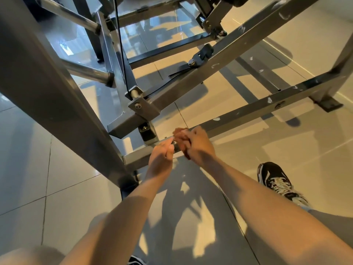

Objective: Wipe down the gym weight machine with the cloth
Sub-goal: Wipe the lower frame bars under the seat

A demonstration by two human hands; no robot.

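The grey steel weight machine fills the upper view, with a low crossbar running from lower left to the right just above the floor. My right hand grips a small reddish-brown cloth bunched against the top of this crossbar. My left hand sits just left of it, fingers curled over the same bar, thumb close to the cloth. Most of the cloth is hidden under my right hand's fingers.
A thick slanted post rises at the left, ending at a foot by my left wrist. A pivot bracket and black cable sit above the hands. Glossy floor tiles surround; my black shoe stands right.
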